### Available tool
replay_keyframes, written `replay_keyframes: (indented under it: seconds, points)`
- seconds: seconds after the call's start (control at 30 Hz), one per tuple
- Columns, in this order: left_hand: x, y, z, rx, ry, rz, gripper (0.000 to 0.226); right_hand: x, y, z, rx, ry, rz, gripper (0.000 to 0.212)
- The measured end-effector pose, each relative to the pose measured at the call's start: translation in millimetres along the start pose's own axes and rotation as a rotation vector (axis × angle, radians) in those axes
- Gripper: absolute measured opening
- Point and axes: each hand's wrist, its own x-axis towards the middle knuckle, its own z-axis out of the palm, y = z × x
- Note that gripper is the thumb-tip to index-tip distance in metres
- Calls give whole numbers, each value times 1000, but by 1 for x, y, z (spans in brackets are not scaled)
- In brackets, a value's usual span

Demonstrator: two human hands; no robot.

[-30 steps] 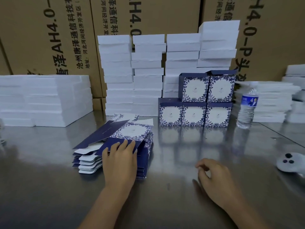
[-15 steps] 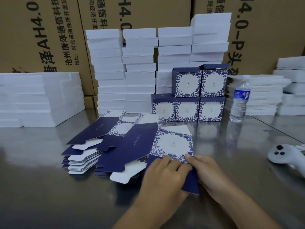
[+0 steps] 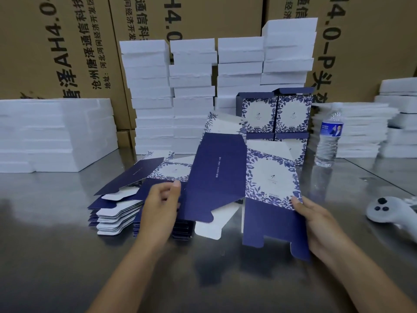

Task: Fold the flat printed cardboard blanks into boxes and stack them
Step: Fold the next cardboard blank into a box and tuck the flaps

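Currently, head view: left hand [image 3: 161,204] pinches the left edge of one printed cardboard blank [image 3: 225,177], right hand [image 3: 316,224] grips its lower right flap; the blank is raised above the steel counter [image 3: 56,256], beside the pile of flat blanks [image 3: 119,211]. Folded boxes [image 3: 293,114] stand stacked behind.

Betw. left hand [image 3: 161,206] & right hand [image 3: 316,224], flat cardboard blank [image 3: 216,188]: navy panels, white panel w/ blue leaf border. Beyond right hand, folded square boxes [image 3: 293,114]: same print.
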Motion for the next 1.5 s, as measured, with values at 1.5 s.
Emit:
replay_keyframes:
  seconds: [1.5]
  points:
    - [3, -19, 1, 225, -90, 133, 36, -3, 6, 3, -494, 176, -133, 30]
